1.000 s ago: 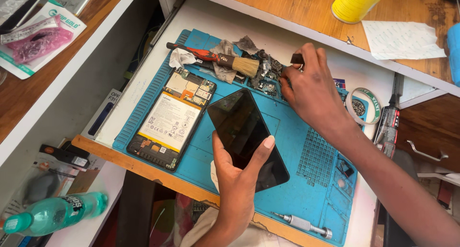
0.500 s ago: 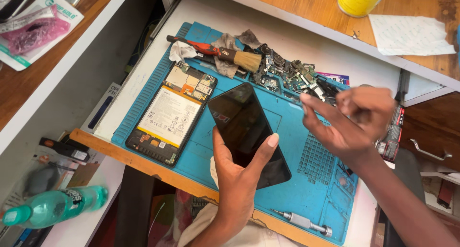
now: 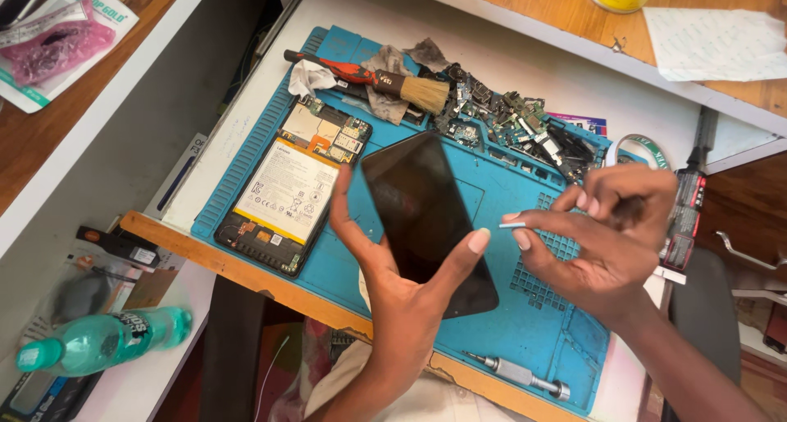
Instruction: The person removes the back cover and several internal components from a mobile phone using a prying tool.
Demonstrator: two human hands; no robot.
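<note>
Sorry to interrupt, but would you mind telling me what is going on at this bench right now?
A person is working on phone parts over a blue mat. The left hand holds a dark screen panel by its edges, tilted above the mat. The right hand pinches a small pale strip close to the panel's right edge. An opened phone with its battery showing lies on the mat to the left, and a brush, loose parts and a screwdriver lie around it.

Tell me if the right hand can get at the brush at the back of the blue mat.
Probably yes. The right hand hovers above the mat, with nothing standing between it and the brush, which lies uncovered; it does pinch a small white strip.
</note>
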